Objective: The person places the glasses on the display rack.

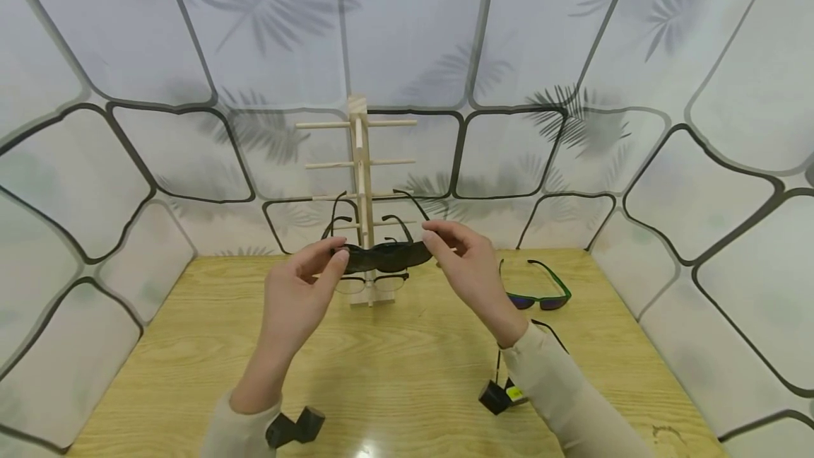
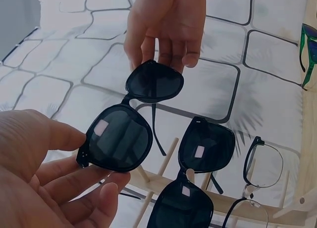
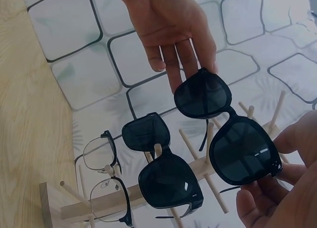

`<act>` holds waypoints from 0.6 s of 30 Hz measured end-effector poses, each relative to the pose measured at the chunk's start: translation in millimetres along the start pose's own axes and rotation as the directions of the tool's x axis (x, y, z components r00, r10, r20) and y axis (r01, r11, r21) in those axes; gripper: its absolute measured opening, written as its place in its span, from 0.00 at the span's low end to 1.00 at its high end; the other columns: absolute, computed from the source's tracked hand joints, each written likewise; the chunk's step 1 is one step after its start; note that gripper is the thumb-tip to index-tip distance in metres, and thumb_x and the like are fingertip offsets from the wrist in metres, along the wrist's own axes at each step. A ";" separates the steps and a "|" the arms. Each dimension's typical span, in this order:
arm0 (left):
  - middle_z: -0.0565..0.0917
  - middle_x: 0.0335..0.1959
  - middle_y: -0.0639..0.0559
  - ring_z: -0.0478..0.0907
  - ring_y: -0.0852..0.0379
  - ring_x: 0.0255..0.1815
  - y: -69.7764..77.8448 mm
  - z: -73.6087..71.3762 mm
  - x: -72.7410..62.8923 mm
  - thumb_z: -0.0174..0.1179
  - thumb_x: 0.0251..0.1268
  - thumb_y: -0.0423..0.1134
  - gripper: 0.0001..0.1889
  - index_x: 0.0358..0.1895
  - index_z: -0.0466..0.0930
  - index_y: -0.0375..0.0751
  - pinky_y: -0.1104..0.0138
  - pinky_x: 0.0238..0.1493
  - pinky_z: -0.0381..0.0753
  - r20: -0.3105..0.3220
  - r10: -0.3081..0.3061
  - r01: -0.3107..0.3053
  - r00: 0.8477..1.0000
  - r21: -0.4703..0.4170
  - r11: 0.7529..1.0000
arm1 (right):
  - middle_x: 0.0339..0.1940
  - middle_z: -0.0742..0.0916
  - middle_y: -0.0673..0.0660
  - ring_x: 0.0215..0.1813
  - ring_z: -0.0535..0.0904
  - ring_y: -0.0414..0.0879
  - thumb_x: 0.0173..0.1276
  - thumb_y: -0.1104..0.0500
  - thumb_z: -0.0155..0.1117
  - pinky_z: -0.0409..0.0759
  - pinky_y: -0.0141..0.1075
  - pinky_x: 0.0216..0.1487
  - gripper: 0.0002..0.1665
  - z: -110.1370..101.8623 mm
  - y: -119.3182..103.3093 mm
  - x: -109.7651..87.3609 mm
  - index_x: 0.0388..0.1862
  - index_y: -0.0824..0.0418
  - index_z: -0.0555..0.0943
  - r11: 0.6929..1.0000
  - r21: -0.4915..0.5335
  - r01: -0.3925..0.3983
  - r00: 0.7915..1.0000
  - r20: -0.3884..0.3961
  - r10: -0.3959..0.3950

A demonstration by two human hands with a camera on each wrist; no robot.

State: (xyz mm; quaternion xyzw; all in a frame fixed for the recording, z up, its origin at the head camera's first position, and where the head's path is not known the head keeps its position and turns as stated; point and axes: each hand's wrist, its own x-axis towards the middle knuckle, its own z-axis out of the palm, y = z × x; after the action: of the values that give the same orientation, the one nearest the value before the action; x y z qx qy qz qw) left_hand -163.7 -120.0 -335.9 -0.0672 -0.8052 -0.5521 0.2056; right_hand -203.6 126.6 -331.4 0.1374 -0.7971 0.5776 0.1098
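Note:
Both hands hold one pair of black sunglasses (image 1: 388, 257) in front of a wooden display stand (image 1: 360, 161). My left hand (image 1: 299, 295) pinches the left end of the frame between thumb and fingers. At the opposite end, my right hand (image 1: 467, 267) grips the other corner the same way. The temples are unfolded and point toward the stand. Lower on the rack sits a second pair of black sunglasses (image 3: 171, 181), partly hidden behind the held pair in the head view. Below it hang clear-lens eyeglasses (image 1: 372, 283) with a dark upper rim.
Several bare pegs (image 1: 391, 161) stick out from the upper stand. Green-framed sunglasses (image 1: 540, 301) lie unfolded on the wooden table (image 1: 394, 373) to the right. A dark temple (image 1: 552, 334) of another pair shows beside my right sleeve. Patterned panels surround the table.

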 end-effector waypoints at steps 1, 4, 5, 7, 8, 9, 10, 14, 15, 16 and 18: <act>0.93 0.49 0.46 0.88 0.65 0.44 -0.5 -0.6 0.5 0.66 0.76 0.42 0.14 0.60 0.89 0.49 0.72 0.40 0.83 0.001 -0.001 0.001 1.000 -0.006 1.000 | 0.56 0.89 0.59 0.48 0.84 0.52 0.81 0.52 0.64 0.84 0.37 0.46 0.19 0.5 0.1 0.3 0.65 0.55 0.85 1.000 0.002 -0.002 1.000 0.004 0.002; 0.93 0.50 0.45 0.87 0.69 0.43 -2.8 -2.5 2.6 0.66 0.76 0.41 0.14 0.61 0.89 0.48 0.73 0.37 0.82 0.000 0.002 -0.002 1.000 -0.011 1.000 | 0.58 0.88 0.58 0.48 0.83 0.48 0.81 0.52 0.64 0.85 0.40 0.48 0.19 2.1 -1.9 0.8 0.65 0.55 0.85 1.000 0.008 -0.004 1.000 0.011 0.004; 0.93 0.50 0.45 0.87 0.69 0.43 -3.5 -3.2 3.5 0.66 0.76 0.41 0.15 0.61 0.89 0.48 0.73 0.36 0.81 0.001 0.002 -0.002 1.000 -0.011 1.000 | 0.58 0.88 0.57 0.48 0.83 0.47 0.81 0.52 0.64 0.85 0.41 0.48 0.19 2.7 -2.2 1.0 0.65 0.55 0.85 1.000 0.007 -0.004 1.000 0.014 0.004; 0.92 0.50 0.45 0.86 0.72 0.42 -5.0 -4.8 5.0 0.66 0.77 0.41 0.15 0.61 0.89 0.47 0.73 0.34 0.81 0.002 0.002 -0.002 1.000 -0.002 1.000 | 0.59 0.88 0.58 0.49 0.83 0.47 0.81 0.51 0.63 0.85 0.42 0.49 0.19 3.9 -2.3 1.3 0.65 0.55 0.85 1.000 0.007 -0.006 1.000 0.022 0.005; 0.92 0.50 0.45 0.86 0.72 0.42 -5.7 -5.7 5.9 0.66 0.77 0.41 0.15 0.61 0.88 0.47 0.73 0.34 0.80 0.002 0.002 -0.002 1.000 0.003 1.000 | 0.60 0.88 0.57 0.49 0.83 0.48 0.81 0.51 0.63 0.85 0.41 0.49 0.19 4.5 -2.5 1.5 0.66 0.54 0.85 1.000 0.007 -0.008 1.000 0.025 0.008; 0.93 0.50 0.45 0.86 0.73 0.41 -6.4 -6.6 6.7 0.66 0.77 0.41 0.15 0.61 0.88 0.47 0.72 0.33 0.80 0.003 0.001 -0.001 1.000 0.007 1.000 | 0.60 0.88 0.58 0.49 0.83 0.48 0.81 0.51 0.63 0.85 0.41 0.49 0.19 5.1 -2.3 1.7 0.66 0.54 0.84 1.000 0.006 -0.010 1.000 0.028 0.010; 0.93 0.50 0.45 0.85 0.74 0.41 -6.7 -7.5 7.5 0.66 0.77 0.42 0.15 0.61 0.88 0.48 0.73 0.34 0.81 0.004 -0.007 0.007 1.000 0.012 1.000 | 0.60 0.88 0.58 0.50 0.83 0.49 0.81 0.51 0.63 0.85 0.42 0.49 0.20 5.7 -2.5 1.8 0.66 0.54 0.84 1.000 0.008 -0.012 0.999 0.032 0.012; 0.92 0.53 0.45 0.84 0.77 0.43 -6.8 -11.2 11.0 0.64 0.78 0.44 0.16 0.63 0.88 0.49 0.73 0.39 0.81 0.015 -0.035 0.034 0.999 0.023 0.999 | 0.61 0.88 0.57 0.52 0.84 0.53 0.82 0.50 0.63 0.85 0.41 0.50 0.20 7.6 -3.5 3.1 0.67 0.54 0.84 1.000 0.019 -0.012 0.999 0.044 0.011; 0.92 0.53 0.45 0.85 0.75 0.44 -6.3 -12.1 12.0 0.64 0.78 0.44 0.16 0.63 0.87 0.49 0.73 0.41 0.81 0.018 -0.042 0.041 0.999 0.022 0.999 | 0.62 0.87 0.58 0.52 0.84 0.54 0.82 0.51 0.62 0.86 0.41 0.50 0.20 8.1 -3.8 3.6 0.67 0.55 0.84 1.000 0.023 -0.007 0.999 0.046 0.006; 0.91 0.54 0.45 0.86 0.73 0.45 -6.0 -13.0 13.2 0.64 0.78 0.45 0.16 0.63 0.87 0.49 0.73 0.42 0.81 0.020 -0.048 0.047 0.999 0.022 0.999 | 0.62 0.87 0.57 0.53 0.84 0.55 0.82 0.51 0.62 0.86 0.43 0.50 0.20 8.6 -4.6 4.0 0.67 0.55 0.84 1.000 0.026 -0.004 0.999 0.047 0.003; 0.91 0.55 0.45 0.88 0.67 0.48 -5.1 -14.6 15.6 0.63 0.79 0.46 0.17 0.64 0.87 0.49 0.74 0.45 0.81 0.024 -0.051 0.050 0.998 0.028 0.998 | 0.62 0.87 0.57 0.53 0.84 0.55 0.82 0.51 0.62 0.86 0.42 0.50 0.20 9.3 -5.8 4.8 0.67 0.54 0.83 1.000 0.030 0.001 0.999 0.050 -0.002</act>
State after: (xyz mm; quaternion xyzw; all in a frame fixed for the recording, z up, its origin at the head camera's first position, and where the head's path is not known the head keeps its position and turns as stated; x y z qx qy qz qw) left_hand -175.8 -137.2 -329.5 -0.0508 -0.8167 -0.5450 0.1826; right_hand -206.3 115.6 -327.5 0.1539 -0.7909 0.5857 0.0883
